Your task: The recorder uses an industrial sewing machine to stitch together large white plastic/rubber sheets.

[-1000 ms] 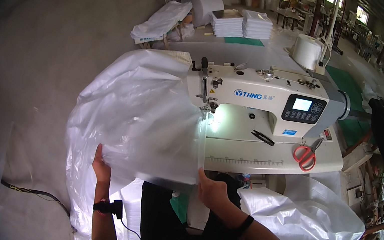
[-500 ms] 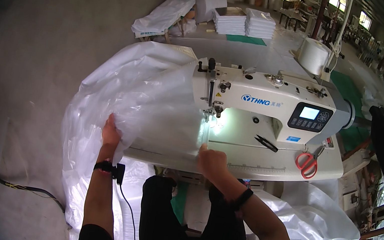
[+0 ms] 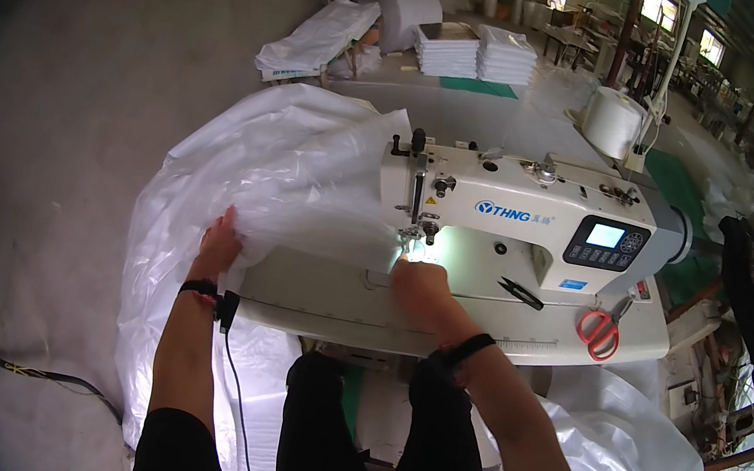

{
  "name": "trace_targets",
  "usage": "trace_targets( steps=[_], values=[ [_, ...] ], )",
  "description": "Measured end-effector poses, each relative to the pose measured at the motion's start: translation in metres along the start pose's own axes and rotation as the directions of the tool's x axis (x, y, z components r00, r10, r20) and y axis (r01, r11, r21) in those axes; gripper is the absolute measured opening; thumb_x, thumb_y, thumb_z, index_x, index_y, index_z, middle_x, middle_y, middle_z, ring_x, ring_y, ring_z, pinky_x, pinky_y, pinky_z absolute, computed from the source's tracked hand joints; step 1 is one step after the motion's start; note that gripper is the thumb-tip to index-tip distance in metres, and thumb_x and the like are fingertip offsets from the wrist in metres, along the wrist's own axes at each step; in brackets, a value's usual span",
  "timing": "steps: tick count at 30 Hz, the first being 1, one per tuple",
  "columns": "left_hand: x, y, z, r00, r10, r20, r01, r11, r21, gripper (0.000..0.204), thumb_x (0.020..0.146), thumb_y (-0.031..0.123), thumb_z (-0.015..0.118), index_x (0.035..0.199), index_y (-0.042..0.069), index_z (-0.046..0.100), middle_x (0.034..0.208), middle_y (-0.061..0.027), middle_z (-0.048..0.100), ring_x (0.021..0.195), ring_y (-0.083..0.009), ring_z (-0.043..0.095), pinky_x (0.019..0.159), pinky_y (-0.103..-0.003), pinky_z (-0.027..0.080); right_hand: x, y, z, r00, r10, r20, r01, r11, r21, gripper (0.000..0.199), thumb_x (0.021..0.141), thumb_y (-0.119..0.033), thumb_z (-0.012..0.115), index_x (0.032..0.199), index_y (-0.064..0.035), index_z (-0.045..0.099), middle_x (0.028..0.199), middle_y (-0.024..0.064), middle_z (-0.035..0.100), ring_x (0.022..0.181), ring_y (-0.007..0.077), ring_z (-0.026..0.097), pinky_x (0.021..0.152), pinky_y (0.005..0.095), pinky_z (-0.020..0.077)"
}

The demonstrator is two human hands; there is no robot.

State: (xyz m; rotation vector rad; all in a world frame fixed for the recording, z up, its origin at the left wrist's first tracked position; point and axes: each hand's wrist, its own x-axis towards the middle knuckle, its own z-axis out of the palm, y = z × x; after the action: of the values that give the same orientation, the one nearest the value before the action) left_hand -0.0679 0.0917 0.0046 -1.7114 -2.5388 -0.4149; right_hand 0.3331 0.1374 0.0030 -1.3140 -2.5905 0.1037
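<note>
A large white plastic sheet (image 3: 298, 172) lies across the left of the sewing machine (image 3: 513, 198) and hangs down past the table edge to the floor side. My right hand (image 3: 423, 288) is closed, pinching the sheet's right edge just in front of the lit presser foot (image 3: 412, 233). At the left, my left hand (image 3: 220, 241) grips the sheet beyond the end of the machine bed (image 3: 318, 291); some of its fingers are hidden. The needle itself is too small to make out.
Black thread snips (image 3: 522, 293) and red-handled scissors (image 3: 600, 333) lie right of my right hand. Behind the machine stands a white thread cone (image 3: 613, 122). More white sheeting (image 3: 611, 444) hangs below the table at right. A black cable (image 3: 55, 374) crosses the left floor.
My right hand has moved forward with the sheet's edge, closer to the presser foot. The sheet has slid away from me, baring more of the machine bed. My left hand has shifted slightly forward.
</note>
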Motion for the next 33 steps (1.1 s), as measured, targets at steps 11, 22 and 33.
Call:
trace_targets(
  steps=[11, 22, 33],
  values=[
    [-0.09, 0.179, -0.058, 0.524, 0.753, -0.397, -0.774, 0.616, 0.146, 0.036, 0.08, 0.01, 0.052, 0.117, 0.008, 0.056, 0.095, -0.0105, 0.063, 0.09, -0.0267, 0.059, 0.079, -0.041, 0.047, -0.019, 0.025, -0.022, 1.0, -0.029, 0.0, 0.028, 0.973, 0.23, 0.032, 0.083, -0.024, 0.05, 0.111, -0.0223, 0.064, 0.084, 0.0089, 0.067, 0.082, 0.0247, 0.064, 0.073, 0.0369, 0.0491],
    [-0.047, 0.226, 0.021, 0.813, 0.574, 0.096, -0.496, 0.77, -0.401, 0.013, 0.079, 0.017, 0.057, 0.088, 0.01, 0.063, 0.087, -0.0071, 0.06, 0.089, -0.0274, 0.057, 0.074, -0.04, 0.046, 0.007, 0.026, 0.002, 0.992, -0.057, -0.113, 0.083, 0.966, 0.246, 0.025, 0.079, -0.033, 0.058, 0.088, -0.0135, 0.07, 0.074, 0.0087, 0.065, 0.071, 0.0259, 0.063, 0.065, 0.0353, 0.0499],
    [-0.073, 0.227, 0.02, 0.59, 0.794, -0.146, -0.806, 0.57, -0.161, 0.014, 0.079, 0.01, 0.057, 0.091, 0.007, 0.063, 0.091, -0.0078, 0.057, 0.089, -0.0262, 0.054, 0.08, -0.038, 0.045, 0.038, 0.039, -0.003, 0.933, 0.215, 0.29, -0.352, 0.713, 0.606, 0.016, 0.074, -0.018, 0.06, 0.082, -0.0058, 0.067, 0.05, 0.0062, 0.06, 0.051, 0.0231, 0.063, 0.059, 0.0324, 0.0519]
  ],
)
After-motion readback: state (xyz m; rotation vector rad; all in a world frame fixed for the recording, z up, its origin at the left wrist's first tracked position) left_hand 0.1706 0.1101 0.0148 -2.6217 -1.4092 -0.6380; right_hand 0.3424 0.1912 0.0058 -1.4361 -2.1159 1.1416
